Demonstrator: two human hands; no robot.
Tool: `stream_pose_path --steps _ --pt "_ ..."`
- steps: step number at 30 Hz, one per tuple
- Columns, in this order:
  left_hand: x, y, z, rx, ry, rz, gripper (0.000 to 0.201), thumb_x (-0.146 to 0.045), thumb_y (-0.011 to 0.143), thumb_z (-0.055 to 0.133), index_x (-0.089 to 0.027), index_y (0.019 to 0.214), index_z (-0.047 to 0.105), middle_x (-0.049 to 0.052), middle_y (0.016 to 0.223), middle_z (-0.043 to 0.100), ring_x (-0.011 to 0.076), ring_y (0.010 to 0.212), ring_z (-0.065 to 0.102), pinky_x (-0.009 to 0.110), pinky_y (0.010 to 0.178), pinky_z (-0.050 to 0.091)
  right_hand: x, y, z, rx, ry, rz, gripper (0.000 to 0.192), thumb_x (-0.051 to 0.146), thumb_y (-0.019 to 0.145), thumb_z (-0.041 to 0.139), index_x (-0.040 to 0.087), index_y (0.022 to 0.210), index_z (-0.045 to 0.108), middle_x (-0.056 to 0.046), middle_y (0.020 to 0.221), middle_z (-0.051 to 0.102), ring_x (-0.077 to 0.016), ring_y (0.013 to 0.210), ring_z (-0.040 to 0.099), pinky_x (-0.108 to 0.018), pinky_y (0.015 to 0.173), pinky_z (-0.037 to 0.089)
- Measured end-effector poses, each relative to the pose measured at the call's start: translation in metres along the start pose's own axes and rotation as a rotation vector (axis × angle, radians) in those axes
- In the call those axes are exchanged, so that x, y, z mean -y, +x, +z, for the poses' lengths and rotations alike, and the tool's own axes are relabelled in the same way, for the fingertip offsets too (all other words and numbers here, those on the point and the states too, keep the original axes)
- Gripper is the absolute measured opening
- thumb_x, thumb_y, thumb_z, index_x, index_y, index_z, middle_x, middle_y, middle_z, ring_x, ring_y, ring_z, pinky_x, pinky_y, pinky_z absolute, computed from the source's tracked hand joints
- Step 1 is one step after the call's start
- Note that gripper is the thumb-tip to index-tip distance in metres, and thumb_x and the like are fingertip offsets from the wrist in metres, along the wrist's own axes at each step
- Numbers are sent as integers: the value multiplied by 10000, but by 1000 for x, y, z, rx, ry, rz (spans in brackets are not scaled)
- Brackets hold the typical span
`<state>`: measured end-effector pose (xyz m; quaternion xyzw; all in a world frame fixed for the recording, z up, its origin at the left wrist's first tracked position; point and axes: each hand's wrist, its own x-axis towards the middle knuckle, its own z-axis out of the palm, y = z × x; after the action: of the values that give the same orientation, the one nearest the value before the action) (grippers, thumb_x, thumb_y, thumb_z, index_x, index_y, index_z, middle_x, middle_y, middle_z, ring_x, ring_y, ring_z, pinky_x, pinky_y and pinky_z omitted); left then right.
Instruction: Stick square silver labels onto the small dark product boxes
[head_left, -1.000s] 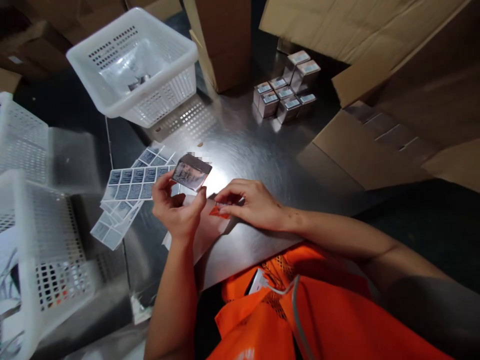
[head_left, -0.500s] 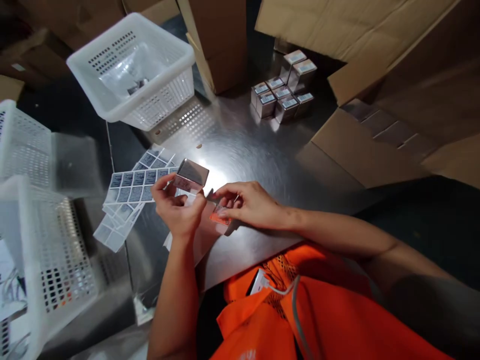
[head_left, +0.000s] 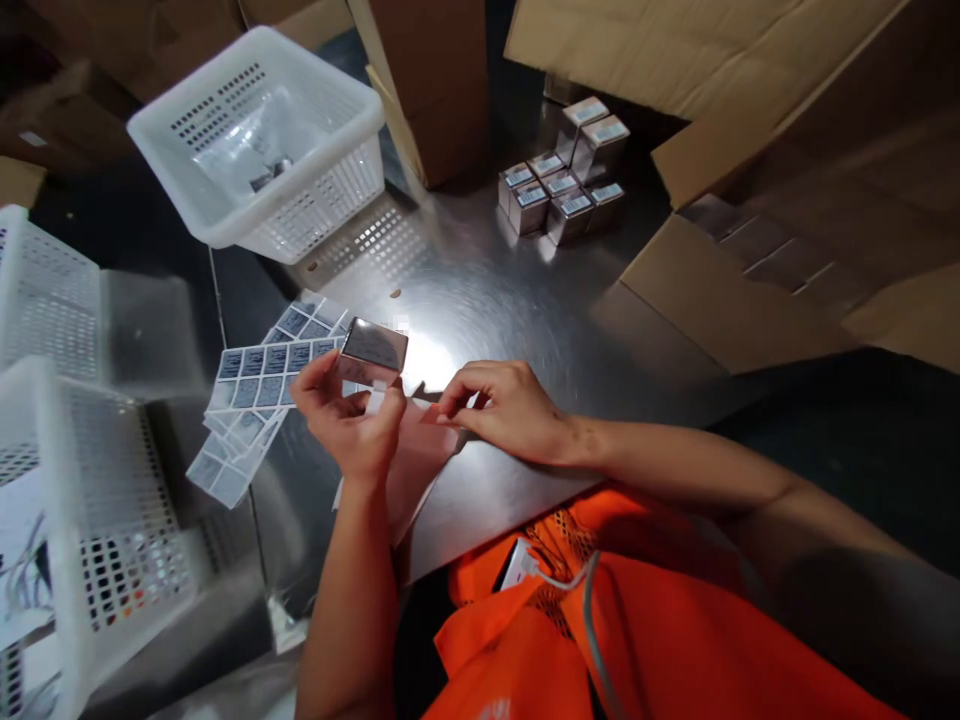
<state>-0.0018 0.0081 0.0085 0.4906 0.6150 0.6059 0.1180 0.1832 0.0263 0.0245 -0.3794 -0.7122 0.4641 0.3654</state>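
Note:
My left hand (head_left: 349, 415) grips a small shiny box (head_left: 375, 345) with a pinkish metallic finish, its large face turned up. Below and right of that hand lies a pale pinkish sheet (head_left: 420, 460), partly covered by the fingers. My right hand (head_left: 514, 410) is pinched at the sheet's upper right edge, on a small orange piece (head_left: 430, 413) that the fingertips mostly hide. Left of the box, several sheets of dark printed labels (head_left: 255, 378) overlap on the metal table (head_left: 517, 490).
Several finished-looking boxes (head_left: 561, 185) with white labels stand together at the back. A white basket (head_left: 330, 205) sits at upper left, and another basket (head_left: 124, 490) at lower left. On the right, an open carton (head_left: 720, 300) holds more boxes (head_left: 776, 262).
My left hand has moved slightly left with the box. The right fingers have closed further, and less of the orange piece shows; it appears a little higher and further left.

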Motion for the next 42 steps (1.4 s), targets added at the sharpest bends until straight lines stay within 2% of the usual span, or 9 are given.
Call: stream_pose_path --steps 4,14,16,19,23,26,29,35,42 --pt "0 1 0 -21 31 -15 581 -228 626 742 -253 1148 488 76 1201 541 224 1059 661 193 536 455 -4 -2 0 6 -74 -98 209 120 844 828 195 1037 796 -27 950 786 -144 835 711 -245 773 510" --pt "0 2 -1 -78 92 13 566 -255 658 750 -234 1178 527 70 1202 590 210 1085 635 209 602 494 -14 -6 1 -20 -399 -510 139 226 1001 650 236 961 784 -43 1007 778 -198 965 700 -312 777 501" --pt "0 4 -2 -93 164 21 551 -282 685 759 -229 1193 553 68 1184 596 193 1050 622 210 595 491 -10 -2 -5 64 -360 -620 186 235 1018 618 232 907 768 -54 969 771 -223 1025 682 -349 837 506" --pt "3 7 -3 -76 122 4 542 -264 682 762 -228 1190 578 50 1117 614 150 928 613 192 575 453 2 5 -20 265 -5 -702 166 234 1022 626 235 916 754 -35 913 768 -192 1008 685 -349 920 525" --pt "8 6 -2 97 -141 -83 539 -291 679 776 -260 1175 567 39 1059 673 109 741 592 199 563 434 14 11 -44 106 524 -395 107 266 869 833 238 870 729 -2 860 737 -161 893 690 -323 877 568" --pt "6 1 0 246 -172 -123 526 -388 679 815 -264 1138 590 57 1025 703 131 716 619 236 586 479 15 15 -55 -53 665 -43 265 348 761 905 220 823 681 4 869 721 -153 833 691 -313 815 588" --pt "1 -4 3 389 -187 -110 494 -359 657 817 -260 1109 642 62 1012 721 149 740 649 234 574 490 12 17 -58 7 690 153 388 315 725 907 232 992 639 20 857 726 -161 840 714 -310 795 597" --pt "-2 -9 5 535 -254 -131 552 -119 599 730 -240 1135 680 29 978 774 73 592 612 138 452 375 6 16 -53 59 683 276 620 218 675 895 253 1138 484 67 700 683 -222 981 735 -336 820 586" --pt "-2 -9 4 583 -272 -180 591 -109 582 721 -241 1157 683 44 1068 793 111 713 700 131 509 447 5 16 -52 49 659 288 667 259 679 901 246 1162 441 66 715 684 -195 892 716 -282 744 540"
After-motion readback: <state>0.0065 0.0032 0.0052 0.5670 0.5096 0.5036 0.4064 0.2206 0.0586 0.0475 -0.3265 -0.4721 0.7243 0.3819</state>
